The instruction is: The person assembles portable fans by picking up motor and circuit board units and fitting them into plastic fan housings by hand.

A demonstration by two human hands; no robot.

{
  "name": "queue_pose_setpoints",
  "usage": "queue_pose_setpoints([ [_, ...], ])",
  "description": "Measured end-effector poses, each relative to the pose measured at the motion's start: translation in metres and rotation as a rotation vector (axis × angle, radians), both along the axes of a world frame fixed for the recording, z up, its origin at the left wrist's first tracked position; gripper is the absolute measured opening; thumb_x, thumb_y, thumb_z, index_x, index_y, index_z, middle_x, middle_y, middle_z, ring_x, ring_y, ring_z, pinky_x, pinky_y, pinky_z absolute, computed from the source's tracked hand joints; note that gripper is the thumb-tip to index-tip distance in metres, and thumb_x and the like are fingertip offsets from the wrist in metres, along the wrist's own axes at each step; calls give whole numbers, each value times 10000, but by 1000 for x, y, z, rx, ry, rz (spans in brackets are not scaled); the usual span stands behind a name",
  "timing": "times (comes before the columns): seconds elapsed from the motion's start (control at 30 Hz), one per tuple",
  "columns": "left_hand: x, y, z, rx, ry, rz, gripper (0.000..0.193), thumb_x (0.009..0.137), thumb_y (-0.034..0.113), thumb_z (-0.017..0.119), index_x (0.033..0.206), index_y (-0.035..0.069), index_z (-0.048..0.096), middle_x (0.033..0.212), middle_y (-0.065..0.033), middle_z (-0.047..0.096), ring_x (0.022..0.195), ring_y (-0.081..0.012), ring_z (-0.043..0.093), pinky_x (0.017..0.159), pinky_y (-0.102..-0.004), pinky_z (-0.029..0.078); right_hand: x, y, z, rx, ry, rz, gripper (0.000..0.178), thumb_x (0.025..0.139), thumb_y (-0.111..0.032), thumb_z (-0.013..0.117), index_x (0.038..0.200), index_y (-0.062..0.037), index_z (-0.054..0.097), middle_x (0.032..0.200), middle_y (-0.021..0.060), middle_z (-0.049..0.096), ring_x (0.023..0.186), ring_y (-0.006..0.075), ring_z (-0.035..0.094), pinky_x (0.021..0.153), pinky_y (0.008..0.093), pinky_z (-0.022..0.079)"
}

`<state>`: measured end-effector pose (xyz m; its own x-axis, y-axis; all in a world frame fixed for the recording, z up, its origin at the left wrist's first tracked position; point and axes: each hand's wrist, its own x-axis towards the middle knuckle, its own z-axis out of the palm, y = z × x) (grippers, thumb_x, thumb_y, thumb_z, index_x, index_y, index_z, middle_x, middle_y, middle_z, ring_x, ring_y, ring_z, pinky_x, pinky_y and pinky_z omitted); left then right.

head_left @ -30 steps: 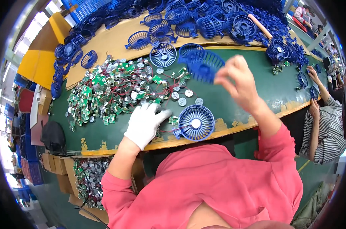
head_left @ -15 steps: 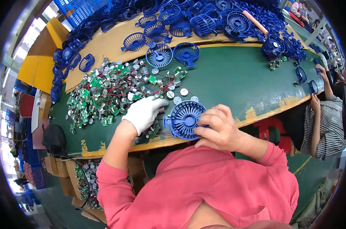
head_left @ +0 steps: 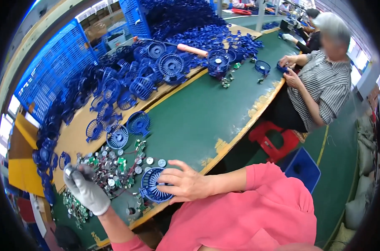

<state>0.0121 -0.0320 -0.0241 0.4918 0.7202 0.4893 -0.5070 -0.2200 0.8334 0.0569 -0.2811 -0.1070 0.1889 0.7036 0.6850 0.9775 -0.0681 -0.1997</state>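
Note:
My left hand (head_left: 88, 193), in a white glove, is raised over the left part of the pile of small motors, green circuit boards and red wires (head_left: 110, 172). Its fingers are bent around a small silver piece (head_left: 68, 170) that looks like a motor. A round blue fan housing (head_left: 148, 182) with radial ribs lies near the table's front edge. My bare right hand (head_left: 183, 183) grips its right side, the fingers reaching over the rim and into it. Several loose silver motors (head_left: 150, 160) lie just beyond the housing.
Many blue fan housings (head_left: 141, 88) are heaped on cardboard (head_left: 74, 136) along the green table's (head_left: 190, 117) far side. A pink rod (head_left: 192, 50) lies among them. At the right, a person in a striped shirt (head_left: 319, 83) handles a blue part, near a red stool (head_left: 269, 140) and a blue bin (head_left: 303, 167).
My view has swung to the right. My left hand has moved away from the housing to the left and upward, over the pile. The right hand stays on the housing.

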Motion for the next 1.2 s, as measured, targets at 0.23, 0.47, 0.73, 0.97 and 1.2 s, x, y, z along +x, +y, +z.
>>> queue_pose_setpoints([
  [0.23,-14,9,-28,243,493,-127,253,945,278,545,1077,64,574,881,16,569,659,-32,500,530,-161,351,-1,7,-5,19,91,42,619,589,-333,792,1094,-39,588,1055,91,536,1114,262,501,1053,573,249],
  [0.47,-30,-13,12,543,-140,234,368,975,291,506,1080,-61,529,1057,-192,604,943,-321,601,854,-422,509,-4,8,-2,-34,102,20,584,587,-310,805,1061,-42,595,953,70,512,1051,252,508,1077,573,235],
  [0.73,-20,-7,-29,257,389,-8,237,971,236,473,1019,18,555,880,-37,570,774,-117,502,707,-252,400,-6,8,0,-65,135,-25,548,593,-315,801,1020,-41,594,951,70,511,1037,256,503,1080,569,239],
  [0.97,-33,-19,-1,448,-249,285,356,976,289,508,1039,-59,546,1008,-163,613,887,-268,608,792,-386,512,-9,14,1,-61,127,-3,512,610,-304,788,1003,-42,591,940,68,510,1022,247,512,1071,566,248],
  [1.2,-22,9,-49,479,535,35,213,852,130,603,1030,13,615,1011,-90,633,950,-213,581,902,-355,422,-7,9,13,-118,113,-59,486,644,-328,763,1038,-86,613,971,62,550,1008,241,539,1055,557,251],
])
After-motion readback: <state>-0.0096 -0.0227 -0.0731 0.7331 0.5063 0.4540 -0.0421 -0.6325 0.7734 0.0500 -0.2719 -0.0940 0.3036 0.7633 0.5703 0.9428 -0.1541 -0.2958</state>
